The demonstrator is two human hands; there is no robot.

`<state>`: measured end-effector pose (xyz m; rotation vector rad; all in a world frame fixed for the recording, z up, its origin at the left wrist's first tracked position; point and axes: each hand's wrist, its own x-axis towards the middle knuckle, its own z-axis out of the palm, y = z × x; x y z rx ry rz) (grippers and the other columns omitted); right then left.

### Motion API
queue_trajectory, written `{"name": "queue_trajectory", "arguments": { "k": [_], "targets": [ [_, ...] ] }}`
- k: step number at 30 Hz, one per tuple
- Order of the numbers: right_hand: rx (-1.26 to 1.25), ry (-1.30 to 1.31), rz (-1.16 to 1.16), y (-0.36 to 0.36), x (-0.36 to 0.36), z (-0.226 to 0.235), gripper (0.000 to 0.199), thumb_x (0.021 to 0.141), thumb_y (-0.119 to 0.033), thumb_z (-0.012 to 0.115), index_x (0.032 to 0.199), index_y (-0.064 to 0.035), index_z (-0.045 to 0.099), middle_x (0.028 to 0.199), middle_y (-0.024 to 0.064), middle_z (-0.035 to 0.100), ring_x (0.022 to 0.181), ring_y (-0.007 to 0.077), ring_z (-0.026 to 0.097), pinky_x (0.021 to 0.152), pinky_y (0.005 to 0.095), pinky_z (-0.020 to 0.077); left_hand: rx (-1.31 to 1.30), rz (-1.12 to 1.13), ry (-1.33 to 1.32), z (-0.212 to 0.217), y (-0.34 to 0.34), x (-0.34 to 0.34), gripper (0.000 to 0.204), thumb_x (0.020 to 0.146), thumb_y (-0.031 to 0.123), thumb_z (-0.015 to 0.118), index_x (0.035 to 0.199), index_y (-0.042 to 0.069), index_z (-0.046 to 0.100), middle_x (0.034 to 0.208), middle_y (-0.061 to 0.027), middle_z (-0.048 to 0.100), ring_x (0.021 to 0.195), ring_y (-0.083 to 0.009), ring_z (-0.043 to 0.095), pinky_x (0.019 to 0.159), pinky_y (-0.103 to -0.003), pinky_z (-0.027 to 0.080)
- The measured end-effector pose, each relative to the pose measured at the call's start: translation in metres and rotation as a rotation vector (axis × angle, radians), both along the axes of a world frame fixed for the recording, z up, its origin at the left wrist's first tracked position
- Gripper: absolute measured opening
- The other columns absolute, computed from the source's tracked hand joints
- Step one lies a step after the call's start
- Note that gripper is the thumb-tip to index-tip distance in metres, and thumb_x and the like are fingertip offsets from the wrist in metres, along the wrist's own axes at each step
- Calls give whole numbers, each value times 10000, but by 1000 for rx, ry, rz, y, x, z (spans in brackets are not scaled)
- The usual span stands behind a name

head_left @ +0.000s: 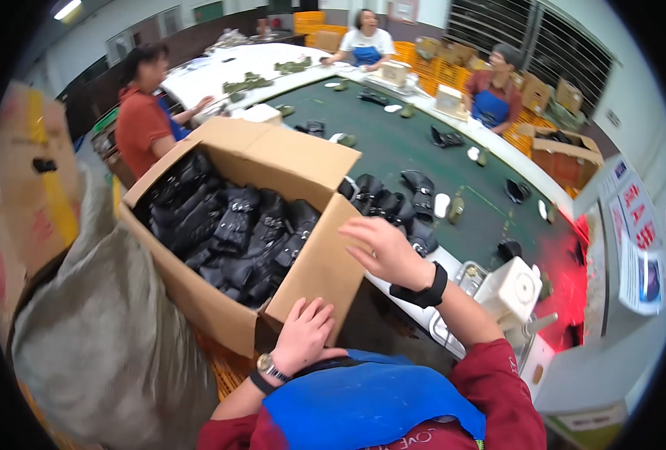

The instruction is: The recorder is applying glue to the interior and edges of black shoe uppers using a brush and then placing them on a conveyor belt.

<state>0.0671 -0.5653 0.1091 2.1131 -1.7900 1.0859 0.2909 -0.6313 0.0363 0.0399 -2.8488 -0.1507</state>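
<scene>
A large open cardboard box (190, 280) stands in front of me, tilted in the view. It is packed with black buckled boots (235, 217). My left hand (304, 336) lies with fingers spread on the box's near flap. Over the right-hand flap (314, 270) hovers my right hand (384, 253), its fingers stretched out and holding nothing; whether it touches the cardboard I cannot tell. Just beyond that hand, a cluster of black boots (381, 201) sits at the edge of the green belt (325, 101), with a white shoe-shaped piece (441, 205) and an olive piece (456, 210) beside it.
More boots and olive pieces are spread along the belt. A white machine (509, 292) stands at my right, near red light on the belt. A grey sack (112, 330) bulges at left. Three people work around the table, one (142, 112) close behind the box.
</scene>
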Motion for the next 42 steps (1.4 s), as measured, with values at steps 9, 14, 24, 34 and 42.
{"name": "queue_trajectory", "arguments": {
  "k": [9, 14, 24, 34, 42],
  "targets": [
    [170, 393, 295, -65, 20, -65, 586, 702, -431, 653, 1171, -110, 509, 1170, 115, 500, 1144, 300, 418, 966, 463, 302, 34, 126, 167, -28, 25, 0, 332, 701, 240, 659, 983, 81, 589, 1046, -49, 561, 1073, -202, 473, 983, -397, 297],
    [180, 277, 380, -96, 10, -69, 332, 795, -407, 567, 767, -80, 621, 768, 68, 603, 802, 245, 556, 820, 362, 379, 469, 368, 698, -60, 36, 50, 131, 736, 15, 574, 858, 24, 622, 777, -103, 632, 734, -231, 618, 711, -320, 492],
    [-56, 260, 215, -127, 13, -93, 220, 767, -135, 538, 561, -82, 485, 583, 66, 486, 592, 241, 482, 600, 358, 355, 2356, 1081, 1017, -316, -92, 91, 252, 874, 113, 450, 1107, 56, 529, 959, -90, 605, 879, -189, 589, 809, -317, 471],
    [-99, 120, 207, -122, 31, -84, 236, 691, -90, 560, 492, -131, 440, 500, 1, 430, 482, 173, 431, 510, 306, 316, 2363, 730, 1017, -316, -242, 27, 258, 870, 121, 468, 1114, 60, 522, 979, -82, 599, 895, -186, 582, 817, -316, 466],
    [-167, 144, 280, -110, 68, -23, 300, 691, -153, 639, 473, -141, 434, 477, -24, 426, 451, 142, 424, 466, 286, 293, 2377, 591, 1029, -309, -247, 27, 264, 866, 127, 482, 1120, 64, 517, 996, -75, 594, 908, -184, 577, 823, -314, 461]
  ]
}}
